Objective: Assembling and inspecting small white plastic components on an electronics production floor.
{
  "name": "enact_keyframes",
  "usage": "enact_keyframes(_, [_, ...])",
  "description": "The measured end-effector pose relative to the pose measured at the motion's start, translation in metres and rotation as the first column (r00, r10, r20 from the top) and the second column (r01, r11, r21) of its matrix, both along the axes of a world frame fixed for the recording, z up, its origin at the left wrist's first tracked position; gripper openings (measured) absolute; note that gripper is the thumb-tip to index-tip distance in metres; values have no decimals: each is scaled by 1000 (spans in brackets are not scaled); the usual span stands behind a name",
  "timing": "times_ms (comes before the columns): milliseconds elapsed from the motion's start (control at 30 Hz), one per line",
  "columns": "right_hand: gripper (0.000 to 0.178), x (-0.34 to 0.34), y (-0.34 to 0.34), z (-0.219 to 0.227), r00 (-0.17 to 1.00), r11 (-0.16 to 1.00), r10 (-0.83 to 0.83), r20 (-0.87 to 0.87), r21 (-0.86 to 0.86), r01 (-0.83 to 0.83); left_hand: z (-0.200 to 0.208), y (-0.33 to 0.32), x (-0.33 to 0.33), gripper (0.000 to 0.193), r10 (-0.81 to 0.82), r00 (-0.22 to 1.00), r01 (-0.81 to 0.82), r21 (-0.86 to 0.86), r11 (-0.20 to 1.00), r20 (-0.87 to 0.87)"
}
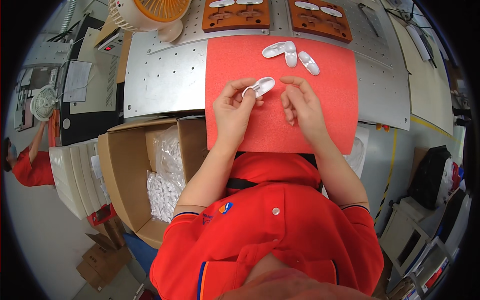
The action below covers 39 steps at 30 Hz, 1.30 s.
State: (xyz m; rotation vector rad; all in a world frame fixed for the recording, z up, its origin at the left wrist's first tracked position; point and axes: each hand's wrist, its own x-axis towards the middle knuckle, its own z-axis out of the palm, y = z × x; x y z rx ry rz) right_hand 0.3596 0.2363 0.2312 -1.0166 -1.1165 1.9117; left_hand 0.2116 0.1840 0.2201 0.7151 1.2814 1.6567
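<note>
My left hand (235, 107) pinches a small white oval plastic shell (263, 86) between thumb and fingers, its hollow side facing up. Just to the right, my right hand (302, 107) hovers with fingers curved and apart, nothing visible in it. Both hands are over a red foam mat (285, 135). Beyond them on the mat lie similar white pieces: one tilted at the left (273, 49), one upright in the middle (290, 55) touching it, and one slanted at the right (309, 63).
Two orange-brown fixture blocks (236, 25) (327, 31) holding white oval parts stand at the back of the perforated metal table (165, 75). An orange-and-white fan (170, 31) is at back left. Left of me, a cardboard box (120, 175) holds bagged white pieces (164, 195). Another person (35, 167) stands far left.
</note>
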Motion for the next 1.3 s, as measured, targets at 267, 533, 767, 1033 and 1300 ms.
enact_keyframes(267, [15, 4, 16, 3, 823, 135, -476, 311, 950, -281, 1, -3, -1, 19, -29, 999, 30, -12, 999, 26])
enact_keyframes(533, [21, 8, 41, 8, 815, -76, -417, 403, 878, -473, -2, -5, 2, 19, -68, 997, 67, -25, 997, -36])
enact_keyframes(767, [21, 12, 40, 4, 826, -45, -398, 399, 891, -452, 3, -2, 1, 19, -98, 995, 98, -44, 994, 3])
enact_keyframes(1033, [14, 12, 41, 5, 816, 25, -354, 457, 877, -480, -1, -2, 2, 19, -104, 994, 104, -42, 994, -19])
enact_keyframes(1300, [15, 11, 41, 2, 821, 45, -342, 457, 881, -471, -1, -2, 2, 19, -109, 992, 108, -16, 994, -70])
